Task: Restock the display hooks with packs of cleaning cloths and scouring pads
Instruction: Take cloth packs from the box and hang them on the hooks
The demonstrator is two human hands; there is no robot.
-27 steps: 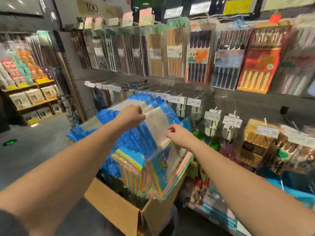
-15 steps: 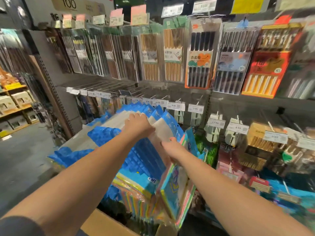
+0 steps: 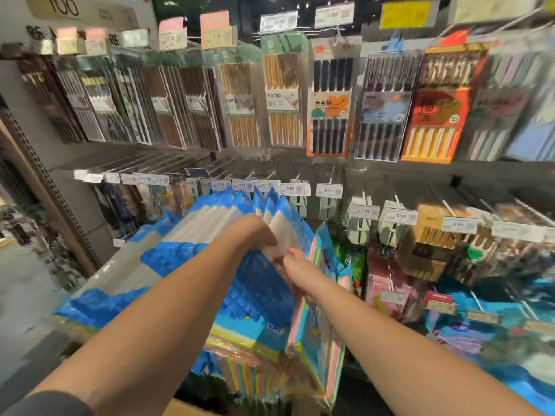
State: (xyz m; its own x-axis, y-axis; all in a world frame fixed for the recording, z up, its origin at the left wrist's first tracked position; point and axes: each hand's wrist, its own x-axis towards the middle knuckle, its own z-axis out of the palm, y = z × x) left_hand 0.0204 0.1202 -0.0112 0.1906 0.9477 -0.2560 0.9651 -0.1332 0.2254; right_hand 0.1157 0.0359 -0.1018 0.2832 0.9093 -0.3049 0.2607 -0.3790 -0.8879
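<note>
Both of my hands are busy in a fanned stack of cleaning-cloth packs (image 3: 210, 265) that stands in a cardboard box (image 3: 186, 408) in front of the hook wall. My left hand (image 3: 255, 232) curls over the tops of the blue-headed packs and holds them back; my right hand (image 3: 295, 271) pinches the nearest pack (image 3: 312, 340), the one with pink, yellow and blue cloth edges, and parts it from the rest. I judge the step to be singling out 1 pack to hang. Next I would need to lift it free, find the hang hole in its blue header, and thread it onto a bare hook (image 3: 368, 199) in the middle row, just beyond the stack.

Readable writing: price tags (image 3: 289, 189) along that row show 9.99, 12.90 and 9.99; a sign (image 3: 64, 7) at top left reads 100. Above hang chopstick packs (image 3: 329, 106), 1 marked 合金筷 with a 10, another with a 5. Everything else is too blurred to read.
</note>
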